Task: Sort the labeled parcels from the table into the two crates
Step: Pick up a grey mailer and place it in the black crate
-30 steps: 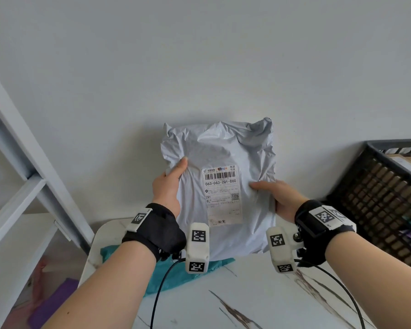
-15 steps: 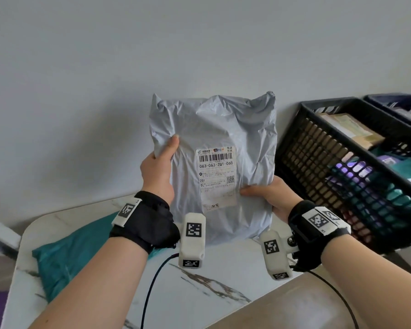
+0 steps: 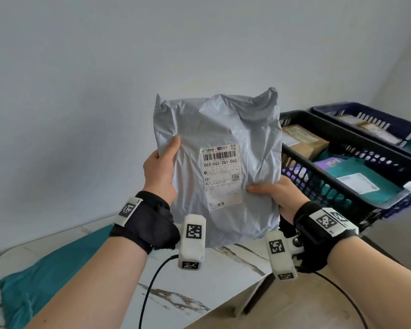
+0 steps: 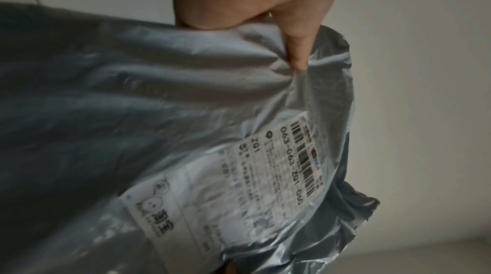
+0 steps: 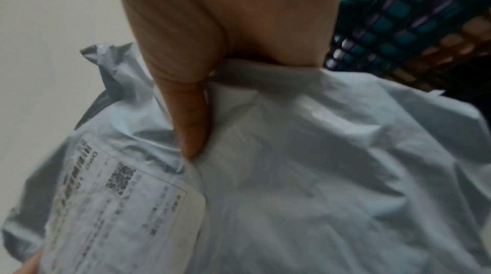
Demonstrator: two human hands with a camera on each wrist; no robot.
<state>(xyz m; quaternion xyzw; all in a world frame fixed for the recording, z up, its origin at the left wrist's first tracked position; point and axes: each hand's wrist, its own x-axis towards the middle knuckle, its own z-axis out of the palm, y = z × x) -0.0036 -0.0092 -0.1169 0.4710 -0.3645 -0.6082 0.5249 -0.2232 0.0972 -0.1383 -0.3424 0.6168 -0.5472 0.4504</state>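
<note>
Grey parcel (image 3: pixel 220 162) upright, long axis vertical, gripped by left hand (image 3: pixel 160 168) and right hand (image 3: pixel 274 194); crates (image 3: pixel 342 143) at 3 o'clock, nearer right hand.

Two crates (image 3: pixel 342 193), seven-odd parcels (image 3: pixel 218 129)

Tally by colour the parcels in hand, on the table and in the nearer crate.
grey parcel, held: 1
teal parcel on table, teal parcel in crate: 2
brown parcel: 1
purple parcel: 1
Total: 5
</note>
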